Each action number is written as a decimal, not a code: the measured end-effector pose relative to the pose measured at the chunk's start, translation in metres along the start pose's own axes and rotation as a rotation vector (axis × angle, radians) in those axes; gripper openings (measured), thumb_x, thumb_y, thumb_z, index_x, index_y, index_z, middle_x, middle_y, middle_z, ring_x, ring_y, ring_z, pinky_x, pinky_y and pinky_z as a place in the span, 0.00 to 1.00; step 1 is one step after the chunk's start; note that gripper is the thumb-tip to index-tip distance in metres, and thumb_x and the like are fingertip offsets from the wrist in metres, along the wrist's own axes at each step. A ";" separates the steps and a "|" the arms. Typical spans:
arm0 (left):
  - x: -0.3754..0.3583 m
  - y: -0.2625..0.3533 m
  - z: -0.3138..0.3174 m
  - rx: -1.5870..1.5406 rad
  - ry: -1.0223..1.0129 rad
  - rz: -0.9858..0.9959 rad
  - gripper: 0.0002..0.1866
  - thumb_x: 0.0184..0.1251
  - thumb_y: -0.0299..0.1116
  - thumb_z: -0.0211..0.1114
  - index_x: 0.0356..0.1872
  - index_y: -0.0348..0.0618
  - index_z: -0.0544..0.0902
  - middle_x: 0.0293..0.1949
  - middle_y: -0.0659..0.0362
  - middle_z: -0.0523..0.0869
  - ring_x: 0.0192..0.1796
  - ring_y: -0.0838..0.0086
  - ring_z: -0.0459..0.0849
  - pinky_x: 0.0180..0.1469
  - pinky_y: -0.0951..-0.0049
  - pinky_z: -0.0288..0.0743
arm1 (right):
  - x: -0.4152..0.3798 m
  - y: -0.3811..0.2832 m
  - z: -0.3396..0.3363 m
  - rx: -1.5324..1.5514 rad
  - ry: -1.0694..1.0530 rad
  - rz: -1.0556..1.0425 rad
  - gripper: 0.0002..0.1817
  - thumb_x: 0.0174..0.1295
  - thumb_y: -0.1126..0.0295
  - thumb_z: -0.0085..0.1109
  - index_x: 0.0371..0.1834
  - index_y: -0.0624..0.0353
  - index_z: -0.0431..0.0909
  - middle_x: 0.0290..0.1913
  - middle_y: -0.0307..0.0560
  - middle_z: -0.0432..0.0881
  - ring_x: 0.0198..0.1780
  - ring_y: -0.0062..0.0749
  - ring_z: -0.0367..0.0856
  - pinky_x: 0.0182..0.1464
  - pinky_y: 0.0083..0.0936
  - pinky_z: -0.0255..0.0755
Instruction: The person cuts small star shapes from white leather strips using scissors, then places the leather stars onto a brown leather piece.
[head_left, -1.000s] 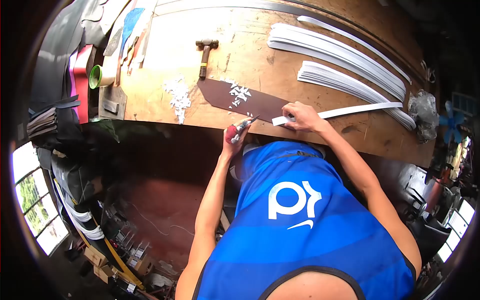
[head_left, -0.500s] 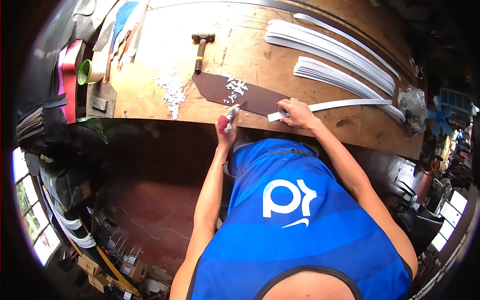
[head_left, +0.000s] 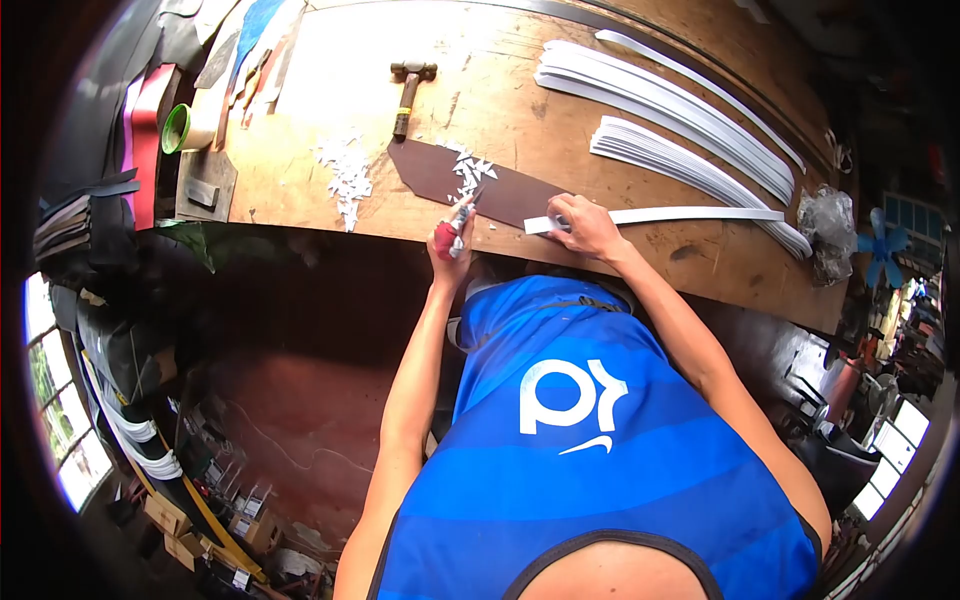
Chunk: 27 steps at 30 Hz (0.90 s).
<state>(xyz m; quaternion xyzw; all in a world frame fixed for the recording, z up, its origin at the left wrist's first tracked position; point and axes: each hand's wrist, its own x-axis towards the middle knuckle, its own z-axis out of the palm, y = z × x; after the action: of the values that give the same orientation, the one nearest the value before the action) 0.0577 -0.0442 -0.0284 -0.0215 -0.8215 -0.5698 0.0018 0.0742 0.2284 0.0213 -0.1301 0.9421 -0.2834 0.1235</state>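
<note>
My left hand [head_left: 451,248] is closed around a pointed tool [head_left: 463,213] with a red and whitish wrapped handle, its tip upward at the table's front edge. To the right, my right hand [head_left: 587,228] grips a long white strip [head_left: 680,214] near its left end, with the thumb and fingers pinched on it. That end lies across the lower right of a dark brown board [head_left: 510,193]. Small white cut pieces [head_left: 470,172] are scattered on the board, and another pile [head_left: 346,180] lies on the wooden table [head_left: 290,205] to the left.
A hammer [head_left: 408,98] lies behind the board. White strip bundles [head_left: 660,95] lie at the right, beside a crumpled clear plastic bag [head_left: 828,225]. At the left are a green-rimmed cup [head_left: 177,128], a dark plate with a block [head_left: 205,192] and stacked sheets [head_left: 150,140].
My right hand and the strip's left end have shifted slightly left, closer to the tool. The tool in my left hand now shows more upright, with its tip near the white pieces.
</note>
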 end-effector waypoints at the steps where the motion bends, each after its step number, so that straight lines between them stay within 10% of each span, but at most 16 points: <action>1: -0.005 0.014 0.000 0.063 0.010 0.054 0.13 0.72 0.29 0.68 0.54 0.44 0.87 0.26 0.62 0.82 0.29 0.85 0.76 0.32 0.76 0.69 | 0.003 -0.004 0.003 0.033 0.104 -0.033 0.17 0.52 0.65 0.72 0.42 0.53 0.77 0.44 0.43 0.81 0.50 0.45 0.81 0.50 0.40 0.77; 5: -0.012 0.019 -0.007 0.302 -0.145 0.303 0.16 0.66 0.32 0.70 0.55 0.49 0.86 0.45 0.53 0.88 0.47 0.57 0.87 0.49 0.64 0.81 | 0.024 -0.013 0.017 0.008 0.189 0.009 0.17 0.52 0.66 0.73 0.42 0.54 0.77 0.46 0.44 0.79 0.49 0.45 0.81 0.49 0.39 0.77; 18: -0.021 0.038 0.012 0.340 -0.087 0.213 0.14 0.69 0.31 0.68 0.54 0.44 0.84 0.45 0.50 0.89 0.48 0.57 0.88 0.50 0.63 0.81 | 0.041 -0.010 0.042 -0.016 0.186 -0.232 0.25 0.54 0.76 0.63 0.59 0.62 0.77 0.56 0.53 0.76 0.56 0.49 0.76 0.61 0.38 0.72; 27: -0.042 0.042 0.022 0.269 -0.035 -0.022 0.16 0.71 0.28 0.66 0.58 0.42 0.84 0.40 0.48 0.88 0.36 0.61 0.86 0.41 0.66 0.79 | 0.032 0.003 0.027 -0.058 0.121 -0.249 0.15 0.54 0.72 0.65 0.46 0.56 0.79 0.52 0.47 0.78 0.54 0.44 0.77 0.59 0.38 0.71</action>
<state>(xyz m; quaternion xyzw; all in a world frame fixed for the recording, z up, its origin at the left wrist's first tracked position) 0.1014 -0.0104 0.0022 -0.0221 -0.8905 -0.4541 -0.0159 0.0523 0.2072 -0.0074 -0.2322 0.9321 -0.2766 0.0264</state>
